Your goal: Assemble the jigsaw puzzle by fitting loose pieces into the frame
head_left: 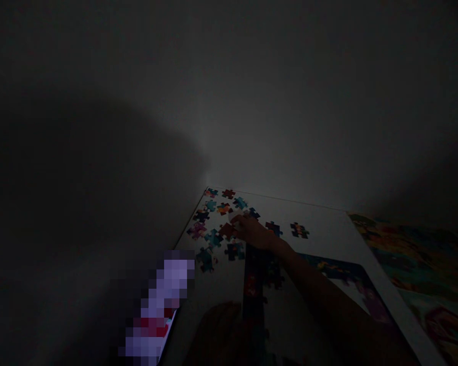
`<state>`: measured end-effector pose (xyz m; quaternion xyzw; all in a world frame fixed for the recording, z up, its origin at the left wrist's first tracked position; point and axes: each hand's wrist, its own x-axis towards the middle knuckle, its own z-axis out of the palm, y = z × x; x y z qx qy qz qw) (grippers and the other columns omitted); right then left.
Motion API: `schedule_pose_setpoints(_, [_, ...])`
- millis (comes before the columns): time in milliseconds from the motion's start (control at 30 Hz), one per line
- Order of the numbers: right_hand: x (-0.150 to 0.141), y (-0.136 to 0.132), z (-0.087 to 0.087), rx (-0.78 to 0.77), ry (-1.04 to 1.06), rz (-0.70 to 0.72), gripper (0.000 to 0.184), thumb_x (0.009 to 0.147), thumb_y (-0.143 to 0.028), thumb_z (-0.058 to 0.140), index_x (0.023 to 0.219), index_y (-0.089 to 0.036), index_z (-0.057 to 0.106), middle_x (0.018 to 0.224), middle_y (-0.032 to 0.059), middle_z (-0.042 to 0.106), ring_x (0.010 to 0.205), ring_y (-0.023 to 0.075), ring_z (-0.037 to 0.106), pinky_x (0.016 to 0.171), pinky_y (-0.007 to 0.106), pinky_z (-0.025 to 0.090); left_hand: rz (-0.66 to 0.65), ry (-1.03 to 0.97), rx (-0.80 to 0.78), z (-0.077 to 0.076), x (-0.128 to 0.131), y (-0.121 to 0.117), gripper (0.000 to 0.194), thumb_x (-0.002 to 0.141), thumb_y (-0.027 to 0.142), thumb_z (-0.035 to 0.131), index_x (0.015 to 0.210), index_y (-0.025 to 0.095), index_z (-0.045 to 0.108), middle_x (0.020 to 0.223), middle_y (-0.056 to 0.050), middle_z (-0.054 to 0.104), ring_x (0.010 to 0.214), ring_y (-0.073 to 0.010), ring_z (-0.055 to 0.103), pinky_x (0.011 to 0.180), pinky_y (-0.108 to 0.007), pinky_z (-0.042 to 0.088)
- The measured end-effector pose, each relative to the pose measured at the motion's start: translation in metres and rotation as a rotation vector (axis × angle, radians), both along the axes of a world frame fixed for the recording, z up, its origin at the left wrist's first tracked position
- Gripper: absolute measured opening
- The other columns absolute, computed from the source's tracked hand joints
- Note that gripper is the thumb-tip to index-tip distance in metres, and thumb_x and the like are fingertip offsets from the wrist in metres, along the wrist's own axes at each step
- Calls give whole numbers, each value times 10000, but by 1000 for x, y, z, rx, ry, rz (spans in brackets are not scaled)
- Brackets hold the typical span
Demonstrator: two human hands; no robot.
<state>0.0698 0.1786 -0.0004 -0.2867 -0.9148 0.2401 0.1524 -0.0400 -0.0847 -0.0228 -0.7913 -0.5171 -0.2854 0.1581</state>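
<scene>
My right hand (252, 231) reaches across the white tabletop (328, 229), its fingers bent together at a reddish-brown jigsaw puzzle piece (226, 232). Several loose pieces lie around those fingers, among them a purple one (197, 230), a teal one (205, 259) and an orange one (224, 208). Low in the view, my left hand (217, 330) is a dark shape near the left side of the puzzle frame (252, 290); its fingers are lost in shadow. Under my right forearm, part of the blue-edged frame is hidden.
A lit, pixelated screen (168, 300) stands along the table's left edge. Grey walls meet behind the table. To the right lies a colourful printed picture (400, 254). One joined-looking piece (299, 230) sits apart, right of my hand. The light is very dim.
</scene>
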Motion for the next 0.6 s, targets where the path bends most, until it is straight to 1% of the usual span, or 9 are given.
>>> schedule_pose_setpoints(133, [0,-1,2,10,-29,-15,293,893,-267,598,1172,-184,570,1070,127,624,966,241,601,818,346,460,-14,-10,-37,2,0,0,298,977,268,413,1114,255,677,1051,-42,728,947,-199,696,773,-319,611])
schedule_pose_setpoints(300, [-1,0,-1,24,-15,-25,291,876,-267,620,1154,-189,579,1088,124,625,975,239,605,829,344,460,-2,20,-41,-3,0,-3,305,971,262,420,1149,245,668,1072,-59,725,972,-208,693,781,-338,614])
schedule_pose_setpoints(433, [-2,-2,-4,43,-11,-35,286,875,-247,610,1154,-191,588,1087,127,634,994,248,596,852,364,452,-11,21,-33,-5,-2,-2,316,974,261,407,1151,255,669,1078,-55,723,979,-202,689,779,-327,611])
schedule_pose_setpoints(533, [-1,-1,1,11,-24,-30,286,867,-244,617,1145,-181,591,1090,127,639,975,241,598,849,368,457,-8,33,-31,-4,-2,-2,301,971,275,433,1160,269,668,1093,-50,720,985,-198,686,787,-319,607])
schedule_pose_setpoints(600, [0,2,8,-56,-24,12,284,871,-251,616,1145,-180,591,1089,120,651,962,229,605,836,359,469,4,32,-27,-3,-2,-2,293,965,275,453,1165,276,667,1098,-48,720,988,-197,685,794,-316,604])
